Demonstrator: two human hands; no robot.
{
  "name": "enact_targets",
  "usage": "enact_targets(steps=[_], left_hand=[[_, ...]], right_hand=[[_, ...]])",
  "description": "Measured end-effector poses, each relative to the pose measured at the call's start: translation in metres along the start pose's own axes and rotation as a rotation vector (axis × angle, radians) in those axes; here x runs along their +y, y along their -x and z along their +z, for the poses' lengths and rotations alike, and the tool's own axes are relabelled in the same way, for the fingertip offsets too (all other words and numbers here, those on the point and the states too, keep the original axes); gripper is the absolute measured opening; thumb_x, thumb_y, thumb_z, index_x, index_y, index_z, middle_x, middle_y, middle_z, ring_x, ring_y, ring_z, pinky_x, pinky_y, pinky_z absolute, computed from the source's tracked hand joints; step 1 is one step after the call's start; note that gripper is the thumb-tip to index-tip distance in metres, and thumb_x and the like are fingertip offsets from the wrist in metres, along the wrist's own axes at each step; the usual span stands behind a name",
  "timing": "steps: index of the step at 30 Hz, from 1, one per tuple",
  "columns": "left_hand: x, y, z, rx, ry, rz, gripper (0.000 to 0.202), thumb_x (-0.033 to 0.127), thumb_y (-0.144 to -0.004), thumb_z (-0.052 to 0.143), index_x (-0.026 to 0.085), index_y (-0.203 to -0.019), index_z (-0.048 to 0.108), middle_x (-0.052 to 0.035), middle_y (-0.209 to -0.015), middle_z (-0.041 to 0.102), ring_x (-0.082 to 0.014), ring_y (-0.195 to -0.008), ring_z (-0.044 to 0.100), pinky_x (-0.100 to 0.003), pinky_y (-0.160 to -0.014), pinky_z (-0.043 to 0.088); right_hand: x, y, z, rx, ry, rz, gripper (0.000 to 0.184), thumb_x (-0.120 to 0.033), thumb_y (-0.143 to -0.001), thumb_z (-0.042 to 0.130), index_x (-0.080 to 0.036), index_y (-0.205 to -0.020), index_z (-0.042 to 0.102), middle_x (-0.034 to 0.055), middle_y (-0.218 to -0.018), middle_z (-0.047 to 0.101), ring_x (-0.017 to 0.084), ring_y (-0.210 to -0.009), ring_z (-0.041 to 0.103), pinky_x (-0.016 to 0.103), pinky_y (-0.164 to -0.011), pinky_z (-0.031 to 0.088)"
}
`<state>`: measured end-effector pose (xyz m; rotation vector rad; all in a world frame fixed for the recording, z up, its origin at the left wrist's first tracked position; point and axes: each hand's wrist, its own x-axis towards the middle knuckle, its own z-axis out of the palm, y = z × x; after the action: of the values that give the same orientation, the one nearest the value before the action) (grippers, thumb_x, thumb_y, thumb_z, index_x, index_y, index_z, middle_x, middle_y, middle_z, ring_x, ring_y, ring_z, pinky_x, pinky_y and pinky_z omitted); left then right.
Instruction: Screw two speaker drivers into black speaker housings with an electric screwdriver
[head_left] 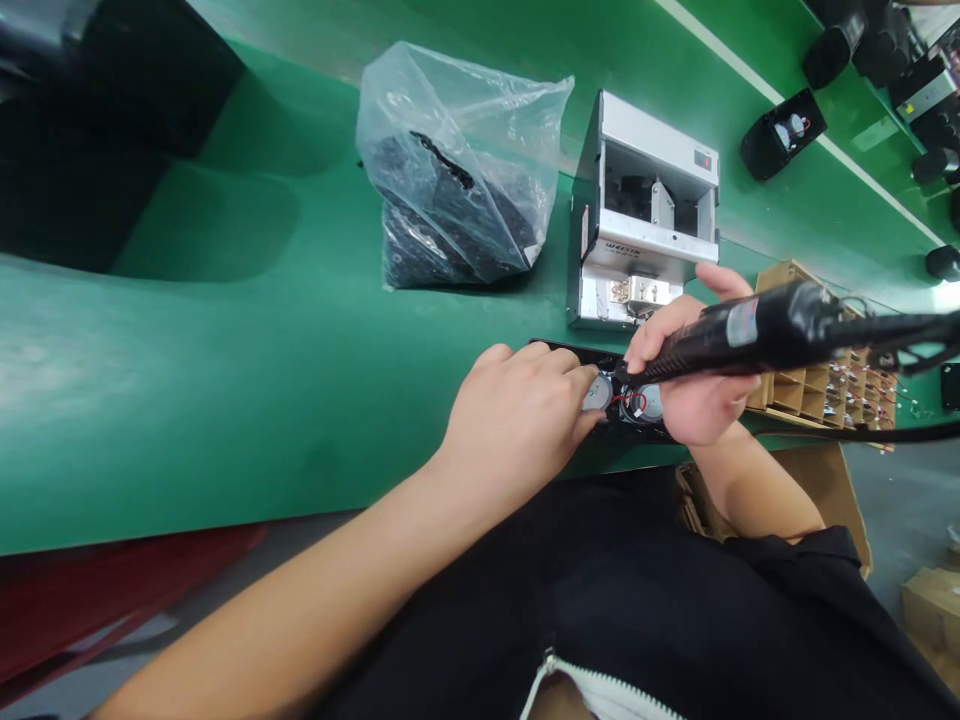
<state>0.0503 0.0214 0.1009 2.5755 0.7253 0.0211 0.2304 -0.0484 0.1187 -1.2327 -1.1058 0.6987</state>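
Left hand: fingers curled, fingertips on a round speaker set in a black panel; whether they grip it, cannot tell.
Right hand: closed around a black electric screwdriver, tip just beside a red wire and a second speaker.
Farther: cardboard divider tray of wired parts, grey benchtop machine, plastic bag of black parts, green bench.

Left hand: fingertips on a round silver disc in a black panel
Right hand: grips a black corded screwdriver, probably electric, tip by a red wire
Beside: cardboard divider tray holding wired parts
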Motion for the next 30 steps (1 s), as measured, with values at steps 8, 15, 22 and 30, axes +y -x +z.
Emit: enact_targets(steps=[8, 15, 22, 30], left_hand=[[-0.002, -0.002, -0.001, -0.020, -0.026, 0.022, 0.014, 0.033, -0.108, 0.085, 0.023, -0.115, 0.091, -0.0128, -0.123, 0.093, -0.0385, -0.113, 0.083, -0.046, -0.085, 0.048], [0.000, -0.001, -0.004, -0.032, 0.002, 0.012, 0.015, 0.031, -0.107, 0.086, 0.021, -0.116, 0.092, -0.0127, -0.119, 0.092, -0.0383, -0.113, 0.085, -0.046, -0.085, 0.051], [0.001, -0.002, -0.006, -0.067, 0.000, -0.004, 0.024, 0.036, -0.110, 0.087, 0.021, -0.128, 0.093, -0.0108, -0.131, 0.094, -0.0384, -0.121, 0.085, -0.049, -0.090, 0.055], [-0.002, -0.007, -0.008, -0.081, -0.006, 0.014, 0.019, 0.035, -0.109, 0.086, 0.023, -0.123, 0.093, -0.0109, -0.131, 0.094, -0.0387, -0.121, 0.086, -0.047, -0.092, 0.058]], right_hand=[[-0.064, -0.035, -0.031, 0.344, -0.112, -0.364, 0.031, -0.079, -0.112, 0.070, -0.058, -0.131, 0.083, -0.0073, -0.091, 0.066, 0.015, -0.068, 0.069, 0.036, -0.075, 0.072], [-0.012, -0.083, -0.017, 0.187, -0.030, -0.492, 0.062, -0.098, -0.112, 0.040, -0.052, -0.145, 0.063, -0.0087, -0.074, 0.047, 0.012, -0.041, 0.040, 0.027, -0.042, 0.040], [-0.007, -0.074, 0.001, 0.214, 0.257, -0.312, 0.067, -0.105, -0.104, 0.037, -0.048, -0.128, 0.063, -0.0060, -0.068, 0.046, 0.023, -0.045, 0.047, 0.044, -0.050, 0.053], [-0.019, -0.057, -0.001, 0.295, 0.035, -0.253, 0.087, -0.113, -0.085, 0.069, -0.049, -0.143, 0.074, -0.0076, -0.066, 0.054, 0.020, -0.040, 0.047, 0.039, -0.039, 0.047]])
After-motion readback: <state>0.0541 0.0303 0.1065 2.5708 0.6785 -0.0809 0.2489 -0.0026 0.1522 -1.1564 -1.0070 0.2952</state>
